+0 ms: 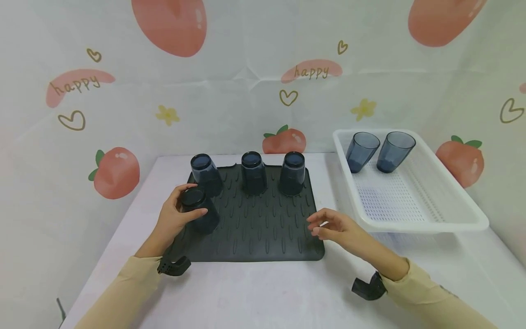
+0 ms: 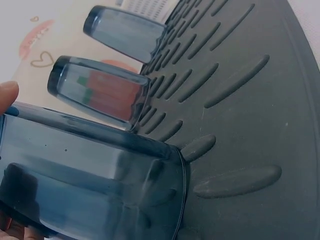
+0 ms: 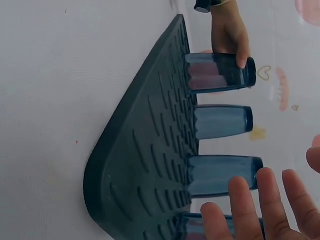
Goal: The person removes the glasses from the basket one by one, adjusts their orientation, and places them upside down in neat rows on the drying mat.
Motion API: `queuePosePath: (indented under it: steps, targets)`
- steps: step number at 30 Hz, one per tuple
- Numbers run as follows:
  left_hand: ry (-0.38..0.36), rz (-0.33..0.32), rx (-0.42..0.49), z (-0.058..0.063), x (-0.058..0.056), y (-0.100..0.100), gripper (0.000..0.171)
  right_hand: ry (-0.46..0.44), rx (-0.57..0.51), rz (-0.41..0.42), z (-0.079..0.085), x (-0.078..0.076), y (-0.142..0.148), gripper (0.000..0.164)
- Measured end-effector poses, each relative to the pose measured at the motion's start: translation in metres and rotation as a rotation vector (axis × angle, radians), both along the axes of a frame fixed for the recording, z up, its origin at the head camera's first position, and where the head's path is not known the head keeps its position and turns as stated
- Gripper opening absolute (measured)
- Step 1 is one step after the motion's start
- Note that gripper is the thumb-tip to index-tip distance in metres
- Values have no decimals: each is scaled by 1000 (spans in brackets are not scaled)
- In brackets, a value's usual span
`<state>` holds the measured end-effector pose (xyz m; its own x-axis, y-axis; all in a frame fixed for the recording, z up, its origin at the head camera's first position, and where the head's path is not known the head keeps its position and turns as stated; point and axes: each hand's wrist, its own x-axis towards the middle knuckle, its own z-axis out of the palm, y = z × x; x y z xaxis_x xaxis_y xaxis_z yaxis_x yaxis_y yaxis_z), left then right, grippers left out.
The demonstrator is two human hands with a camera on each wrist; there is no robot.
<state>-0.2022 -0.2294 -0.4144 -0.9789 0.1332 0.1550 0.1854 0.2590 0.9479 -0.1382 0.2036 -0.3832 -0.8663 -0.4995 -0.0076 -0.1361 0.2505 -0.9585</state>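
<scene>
In L wrist cam, held cup (image 2: 95, 175) is cut off at btm, L fingers (image 2: 15, 230) mostly offscreen.

A creased white backdrop (image 1: 230, 105) is rising behind a white table (image 1: 263, 294), carrying red fruits (image 1: 117, 172) with green leaves (image 1: 474, 143), yellow flowers (image 1: 167, 115), gold heart outlines (image 1: 289, 104) and pink patches (image 1: 311, 71) lettered "happy". The table is stretching back to meet it. Soft, even light is falling across both, leaving faint shadows on the table.

A white table (image 1: 263, 292) carries a dark, ridged mat (image 1: 255, 233), lying flat left of centre; to its right stands a white basket (image 1: 431, 227) with a perforated floor, near the mat but apart, white tabletop showing between.
</scene>
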Motion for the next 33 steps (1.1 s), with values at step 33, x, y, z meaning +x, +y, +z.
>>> queuePosePath:
  steps: [33]
  targets:
    - [2, -11, 7, 3, 3, 2, 69, 269, -247, -156, 66, -29, 27, 28]
